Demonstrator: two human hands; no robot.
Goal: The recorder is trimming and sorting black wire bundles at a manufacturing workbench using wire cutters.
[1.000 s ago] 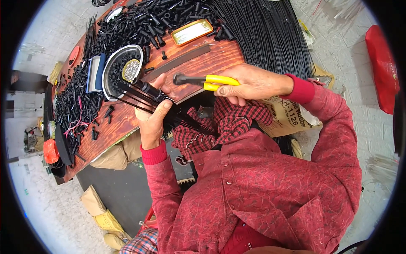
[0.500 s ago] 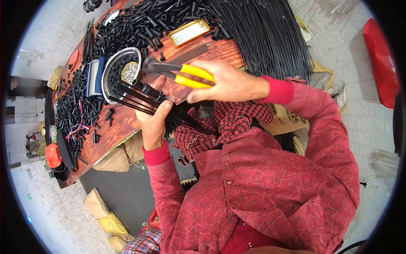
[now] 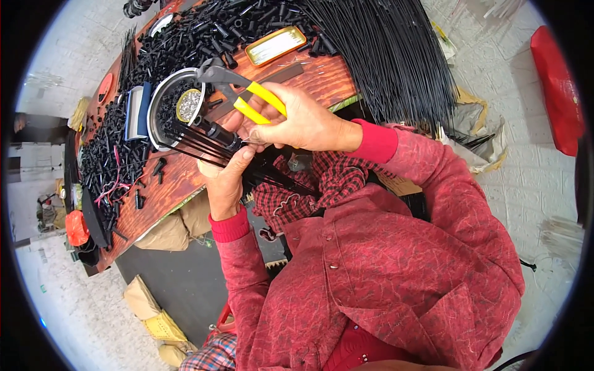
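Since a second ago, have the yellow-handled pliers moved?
Yes: the pliers moved left and up the picture, toward the metal bowl, now overlapping its rim.

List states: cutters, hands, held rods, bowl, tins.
Yellow-handled end cutters, handles spread
Right hand, holding the cutters
Black rods, bunched, held
Left hand, closed on the rods
Metal bowl, uncovered
Round tin, uncovered, holding silvery bits
Rectangular tin, uncovered, holding slender pale pieces

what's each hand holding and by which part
The right hand holds pliers by their yellow handles. The left hand holds thin black rods partway along their length; its hold on the black tubular piece cannot be told.
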